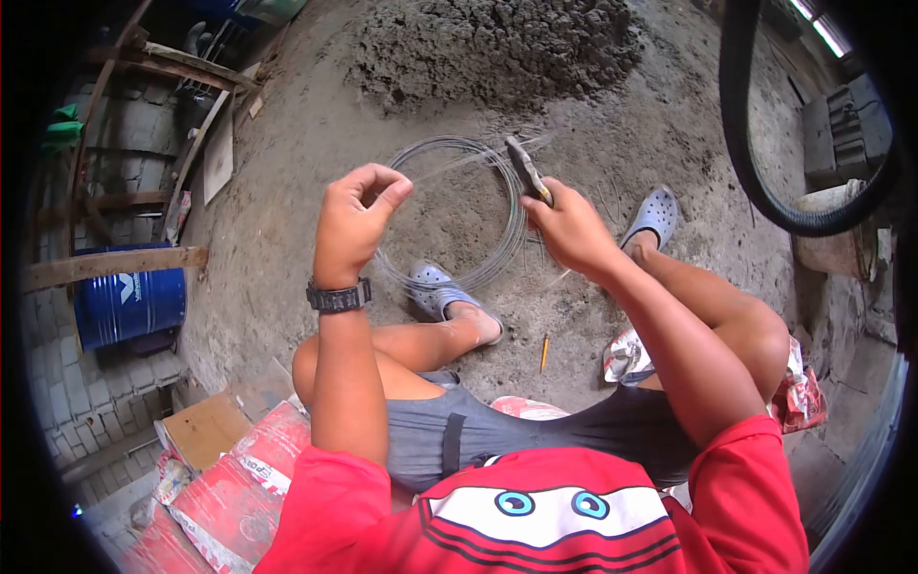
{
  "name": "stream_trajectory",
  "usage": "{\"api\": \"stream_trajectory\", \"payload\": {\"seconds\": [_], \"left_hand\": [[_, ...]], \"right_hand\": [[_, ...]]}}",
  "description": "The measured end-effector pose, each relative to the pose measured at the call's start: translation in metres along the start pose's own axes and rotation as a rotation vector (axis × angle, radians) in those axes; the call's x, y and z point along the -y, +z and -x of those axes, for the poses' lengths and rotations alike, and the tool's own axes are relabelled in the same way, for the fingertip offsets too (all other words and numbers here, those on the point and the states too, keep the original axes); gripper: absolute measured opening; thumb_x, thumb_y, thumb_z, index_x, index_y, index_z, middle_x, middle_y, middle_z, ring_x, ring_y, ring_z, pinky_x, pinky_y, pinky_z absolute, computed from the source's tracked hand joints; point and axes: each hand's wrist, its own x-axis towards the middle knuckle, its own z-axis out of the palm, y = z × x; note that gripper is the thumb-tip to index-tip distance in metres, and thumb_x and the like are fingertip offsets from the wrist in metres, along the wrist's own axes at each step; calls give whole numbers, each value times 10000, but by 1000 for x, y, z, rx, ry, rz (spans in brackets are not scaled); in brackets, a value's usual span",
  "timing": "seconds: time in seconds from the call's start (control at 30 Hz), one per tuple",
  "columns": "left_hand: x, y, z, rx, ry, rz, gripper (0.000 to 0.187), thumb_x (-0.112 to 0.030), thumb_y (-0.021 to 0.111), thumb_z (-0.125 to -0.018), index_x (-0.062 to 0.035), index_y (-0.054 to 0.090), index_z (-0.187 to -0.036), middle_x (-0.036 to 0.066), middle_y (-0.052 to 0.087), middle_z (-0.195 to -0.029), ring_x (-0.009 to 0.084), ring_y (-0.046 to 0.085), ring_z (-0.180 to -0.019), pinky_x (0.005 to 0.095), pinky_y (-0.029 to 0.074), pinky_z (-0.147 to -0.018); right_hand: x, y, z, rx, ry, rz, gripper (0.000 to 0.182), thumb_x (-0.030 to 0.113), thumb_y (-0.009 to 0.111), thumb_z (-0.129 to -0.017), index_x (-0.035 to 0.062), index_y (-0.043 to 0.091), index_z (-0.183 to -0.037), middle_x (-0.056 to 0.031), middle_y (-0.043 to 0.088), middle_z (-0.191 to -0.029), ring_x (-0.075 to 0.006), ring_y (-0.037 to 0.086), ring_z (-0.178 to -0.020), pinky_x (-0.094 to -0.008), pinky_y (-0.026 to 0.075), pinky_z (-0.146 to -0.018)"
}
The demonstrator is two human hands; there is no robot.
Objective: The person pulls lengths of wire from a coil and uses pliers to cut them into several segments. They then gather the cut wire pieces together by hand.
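Note:
My left hand (360,215), with a black watch on the wrist, is raised over the left side of a coil of thin grey wire (521,215). Its thumb and forefinger are pinched together, and a faint wire strand appears to run from them toward the right. Pliers (523,165) with worn yellow handles are gripped in my right hand (572,225), jaws pointing up and away from me. They are above the coil's right edge. The coil lies on the dirty floor between my feet, partly over one grey clog (435,290).
A heap of wet-looking cement mix (492,48) lies ahead. Short wire pieces and a yellow pencil (545,353) are on the floor. A blue drum (131,297) and wooden frame stand left; a black hose (755,172) hangs right. Red sacks (239,497) lie beside me.

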Motion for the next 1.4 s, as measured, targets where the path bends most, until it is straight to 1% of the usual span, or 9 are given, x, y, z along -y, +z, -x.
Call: {"api": "stream_trajectory", "payload": {"seconds": [0.17, 0.37, 0.7, 0.83, 0.9, 0.97, 1.03, 1.07, 1.4], "left_hand": [[-7, 11, 1, -14, -69, -351, 158, -155, 759, -983, -3, 737, -945, -42, 668, -795, 49, 576, -741, 242, 471, -697], [1, 20, -1, -47, -97, -311, 167, -164, 768, -965, 1, 752, -941, -23, 676, -777, 52, 570, -723, 251, 474, -682], [-11, 39, 6, 61, -39, -222, 178, -173, 776, -967, 2, 760, -944, -31, 677, -768, 38, 563, -697, 241, 451, -633], [-12, 30, 6, 55, -87, -258, 164, -156, 772, -973, 8, 762, -968, -29, 689, -798, 35, 571, -722, 237, 456, -651], [-7, 24, 3, 28, -62, -189, 153, -147, 764, -986, 5, 763, -998, -31, 702, -841, 31, 586, -758, 226, 467, -688], [-7, 25, 3, 20, -63, -172, 146, -141, 762, -988, 4, 763, -1002, -33, 705, -857, 32, 594, -773, 222, 472, -705], [-10, 26, 4, 11, -65, -156, 140, -136, 761, -989, 3, 762, -1007, -35, 708, -873, 32, 602, -788, 217, 477, -723], [-11, 27, 4, 2, -70, -160, 137, -133, 762, -989, 3, 762, -1004, -37, 706, -872, 31, 602, -789, 217, 477, -723], [-12, 32, 5, 37, -77, -165, 120, -113, 752, -994, 7, 754, -1003, -47, 693, -866, 20, 579, -771, 206, 457, -699]], "right_hand": [[-35, -3, 4, -192, -23, 622, 345, 340, 609, -1060, -1, 604, -1109, -95, 693, -839, -214, 706, -786, -369, 529, -676], [-9, 11, 15, 133, 614, -528, 258, 302, 564, -1083, 46, 591, -1097, -98, 653, -876, -201, 726, -746, -350, 445, -452], [34, 13, 33, 360, 146, -392, 336, 370, 566, -1097, 36, 579, -1129, -38, 619, -891, -139, 680, -788, -315, 543, -555], [35, 4, 29, 161, 68, -50, 407, 379, 577, -1071, -22, 611, -1009, -225, 643, -790, -377, 689, -817, -528, 478, -797], [31, -1, 22, 39, 58, -122, 362, 374, 580, -1091, 28, 617, -990, -2, 527, -693, -118, 512, -660, -365, 437, -628], [34, -6, 22, 40, 13, -134, 358, 375, 579, -1094, 35, 614, -988, -7, 531, -688, -115, 507, -657, -371, 437, -623], [45, -8, 28, 163, 8, -110, 381, 351, 572, -1081, -25, 614, -1032, -240, 645, -790, -416, 655, -790, -510, 480, -762], [46, -5, 30, 190, -40, -71, 365, 372, 567, -1102, 22, 591, -997, -57, 548, -685, -150, 538, -655, -410, 438, -632], [46, 4, 38, 172, -131, 31, 346, 334, 560, -1093, -8, 604, -1064, -213, 630, -788, -388, 635, -758, -494, 472, -723]]}}
